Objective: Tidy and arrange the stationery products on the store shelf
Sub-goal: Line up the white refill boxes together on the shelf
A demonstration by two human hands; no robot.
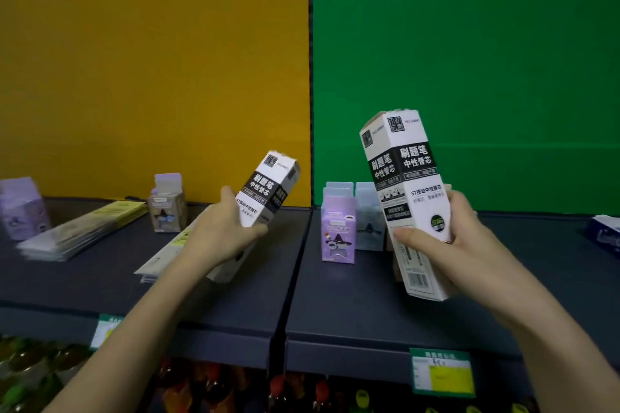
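Note:
Each of my hands holds a tall white-and-black refill box above the dark shelf (335, 305). My left hand (219, 231) grips the left refill box (268, 191), which leans to the right over the left shelf section. My right hand (446, 238) is wrapped around the right refill box (402, 184), which is nearly upright, a little tilted, with its lower end just above the right shelf section.
A purple box (338, 235) and a pale blue box (369, 221) stand behind on the right section. To the left lie flat yellow packs (84, 228), a grey box (166, 208) and a purple box (21, 211). A blue pack (605, 231) sits far right. Bottles fill the shelf below.

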